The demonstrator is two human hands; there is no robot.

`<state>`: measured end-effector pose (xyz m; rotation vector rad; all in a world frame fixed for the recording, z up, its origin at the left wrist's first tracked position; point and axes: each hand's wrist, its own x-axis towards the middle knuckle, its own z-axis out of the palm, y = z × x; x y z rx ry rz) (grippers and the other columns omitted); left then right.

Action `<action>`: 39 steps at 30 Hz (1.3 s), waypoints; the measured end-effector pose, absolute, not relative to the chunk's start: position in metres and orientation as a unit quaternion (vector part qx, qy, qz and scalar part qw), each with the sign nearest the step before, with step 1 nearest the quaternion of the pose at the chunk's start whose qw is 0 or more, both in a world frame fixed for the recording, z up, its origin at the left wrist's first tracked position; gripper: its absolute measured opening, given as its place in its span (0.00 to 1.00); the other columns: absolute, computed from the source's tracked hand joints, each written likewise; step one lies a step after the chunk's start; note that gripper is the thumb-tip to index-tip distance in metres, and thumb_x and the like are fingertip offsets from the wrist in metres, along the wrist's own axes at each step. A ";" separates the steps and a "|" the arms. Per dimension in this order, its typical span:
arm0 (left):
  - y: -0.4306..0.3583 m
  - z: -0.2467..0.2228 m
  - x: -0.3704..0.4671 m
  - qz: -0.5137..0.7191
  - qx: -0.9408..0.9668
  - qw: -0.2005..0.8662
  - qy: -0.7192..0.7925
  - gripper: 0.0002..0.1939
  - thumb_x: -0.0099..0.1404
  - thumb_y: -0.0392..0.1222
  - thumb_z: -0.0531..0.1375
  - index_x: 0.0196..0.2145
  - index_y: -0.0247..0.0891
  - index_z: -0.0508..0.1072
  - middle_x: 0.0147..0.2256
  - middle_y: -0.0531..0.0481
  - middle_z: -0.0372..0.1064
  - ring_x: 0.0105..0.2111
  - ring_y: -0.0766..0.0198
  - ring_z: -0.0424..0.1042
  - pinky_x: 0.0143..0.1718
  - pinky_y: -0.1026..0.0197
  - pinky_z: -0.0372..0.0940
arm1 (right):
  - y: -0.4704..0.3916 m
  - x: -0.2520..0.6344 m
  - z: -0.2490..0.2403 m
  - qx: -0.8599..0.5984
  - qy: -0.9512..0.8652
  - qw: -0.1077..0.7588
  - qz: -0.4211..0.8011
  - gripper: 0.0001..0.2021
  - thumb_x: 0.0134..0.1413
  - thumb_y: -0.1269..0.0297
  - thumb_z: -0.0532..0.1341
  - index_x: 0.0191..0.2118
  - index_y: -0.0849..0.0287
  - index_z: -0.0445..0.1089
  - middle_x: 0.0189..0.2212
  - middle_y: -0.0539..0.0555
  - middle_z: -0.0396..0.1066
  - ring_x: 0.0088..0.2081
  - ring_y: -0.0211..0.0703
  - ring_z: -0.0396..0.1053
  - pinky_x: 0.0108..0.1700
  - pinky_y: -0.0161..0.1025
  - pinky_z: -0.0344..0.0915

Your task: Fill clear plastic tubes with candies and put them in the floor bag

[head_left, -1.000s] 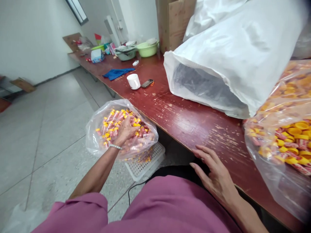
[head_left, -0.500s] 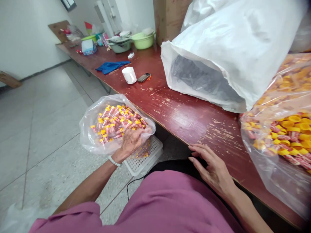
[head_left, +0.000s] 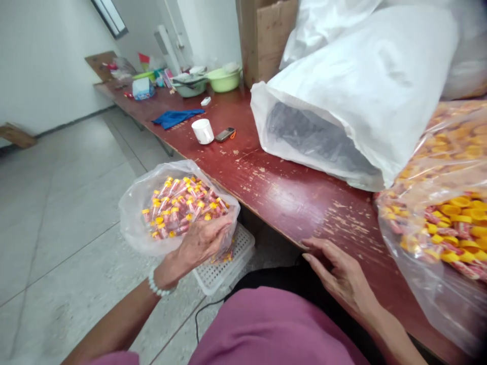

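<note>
A clear plastic bag (head_left: 133,218) full of small pink-labelled vials with yellow caps (head_left: 182,208) sits low beside the table edge. At its near right rim is my left hand (head_left: 203,241), wearing a beaded bracelet, with fingers bent and pressed together. Whatever they grip is hidden from view. My right hand (head_left: 338,266) rests by the front edge of the red table (head_left: 266,197), thumb and fingers apart, holding nothing visible. Under the bag stands a white perforated basket (head_left: 213,279) with more vials.
On the right lies another clear bag (head_left: 403,284) with yellow-capped vials. A large white sack (head_left: 365,76) opens toward me on the table. Further left are a white mug (head_left: 203,132), a phone (head_left: 225,134), a blue cloth (head_left: 177,118) and green basins (head_left: 223,81).
My left hand has drawn slightly toward my body along the bag's near rim, its wrist lower. The bag has shifted a little left. My right hand stays by the table edge. The view has tilted up.
</note>
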<state>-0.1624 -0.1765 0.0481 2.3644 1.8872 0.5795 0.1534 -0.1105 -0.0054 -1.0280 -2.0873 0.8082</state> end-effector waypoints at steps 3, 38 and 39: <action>-0.169 0.081 -0.161 0.181 0.773 0.056 0.605 0.13 0.65 0.38 0.52 0.46 0.43 0.71 0.41 0.49 0.75 0.36 0.64 0.74 0.37 0.64 0.66 | -0.099 0.160 -0.006 -0.421 -0.764 0.339 0.352 0.11 0.57 0.60 0.58 0.45 0.56 0.68 0.37 0.54 0.74 0.37 0.41 0.73 0.40 0.37 0.70; 0.179 0.011 0.022 0.236 0.771 0.006 0.591 0.29 0.51 0.30 0.57 0.53 0.39 0.66 0.45 0.44 0.69 0.46 0.52 0.65 0.46 0.53 0.60 | -0.066 0.195 -0.016 -0.540 -0.617 0.456 0.347 0.10 0.58 0.64 0.54 0.43 0.56 0.70 0.37 0.53 0.73 0.37 0.41 0.72 0.42 0.37 0.68; 0.169 0.008 0.021 0.236 0.780 0.008 0.579 0.27 0.52 0.30 0.56 0.51 0.40 0.68 0.44 0.45 0.69 0.46 0.53 0.66 0.46 0.54 0.60 | -0.066 0.195 -0.015 -0.540 -0.617 0.455 0.348 0.10 0.58 0.64 0.54 0.43 0.56 0.70 0.37 0.53 0.73 0.37 0.41 0.72 0.41 0.37 0.68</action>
